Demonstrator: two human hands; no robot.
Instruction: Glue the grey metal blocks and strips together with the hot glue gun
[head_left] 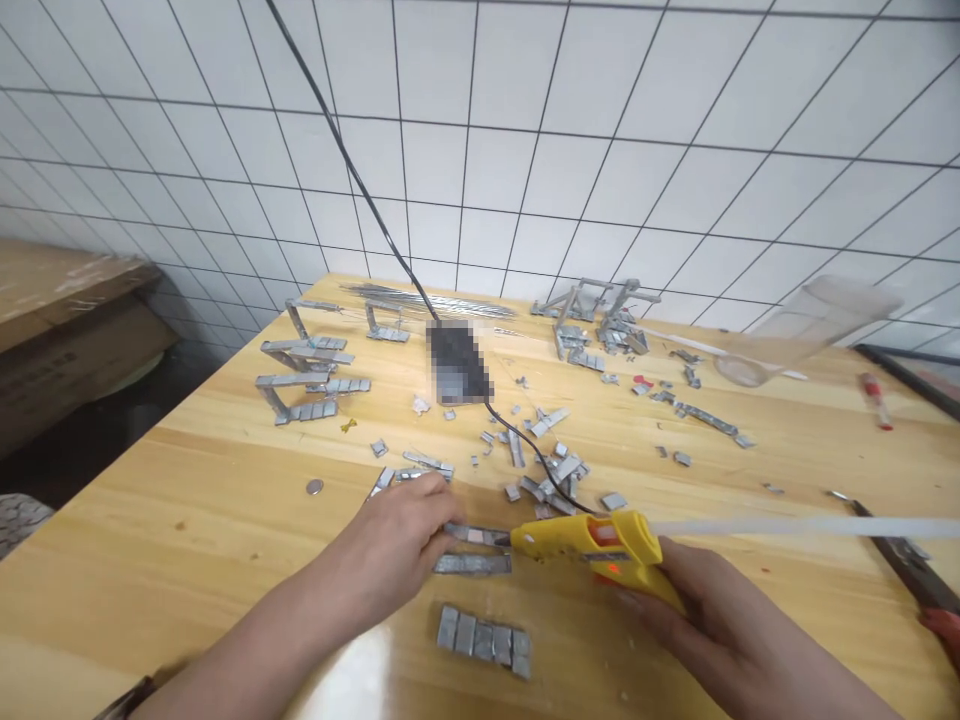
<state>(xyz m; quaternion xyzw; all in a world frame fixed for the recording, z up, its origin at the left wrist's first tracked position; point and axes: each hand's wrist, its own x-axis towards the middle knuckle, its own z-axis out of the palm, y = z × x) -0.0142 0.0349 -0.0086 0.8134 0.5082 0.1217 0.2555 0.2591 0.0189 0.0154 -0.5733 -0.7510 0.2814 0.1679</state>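
Observation:
In my right hand point(697, 620) is a yellow glue gun point(577, 540), fingers wrapped round its handle. A long whitish glue stick point(795, 526) sticks out of its back, pointing right. The nozzle meets the right end of a narrow grey strip point(477, 536). My left hand point(405, 540) pinches that strip's left end between thumb and fingers. Just below it lies a second grey strip point(472, 565). Closer to me rests a row of grey blocks point(484, 640) joined side by side.
Small grey stands point(300, 412) line the table's left side; more grey frames point(600, 320) stand at the back. Loose grey pieces point(559, 480) lie scattered mid-table. A black cord point(360, 180) crosses the view. On the right are a clear plastic cup point(810, 325) and a red-handled tool point(900, 560).

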